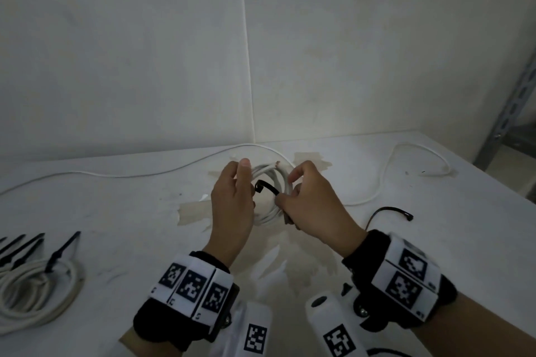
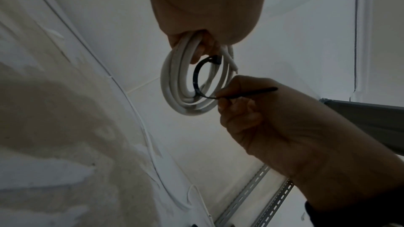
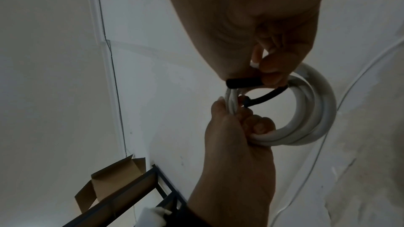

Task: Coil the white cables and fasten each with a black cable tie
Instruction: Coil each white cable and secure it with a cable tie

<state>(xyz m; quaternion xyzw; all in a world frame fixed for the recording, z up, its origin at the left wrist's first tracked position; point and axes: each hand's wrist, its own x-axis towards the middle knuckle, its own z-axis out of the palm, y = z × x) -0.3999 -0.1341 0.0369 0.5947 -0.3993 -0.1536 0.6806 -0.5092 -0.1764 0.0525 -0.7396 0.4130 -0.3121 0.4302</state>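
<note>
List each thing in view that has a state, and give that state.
white cable coil: coiled, held above the table, not yet fastened
black cable tie: curved through the coil, unclosed
left hand: grips the coil
right hand: pinches the tie
finished coils: lying on the table, tied
loose white cable: uncoiled
spare tie: lying loose
</note>
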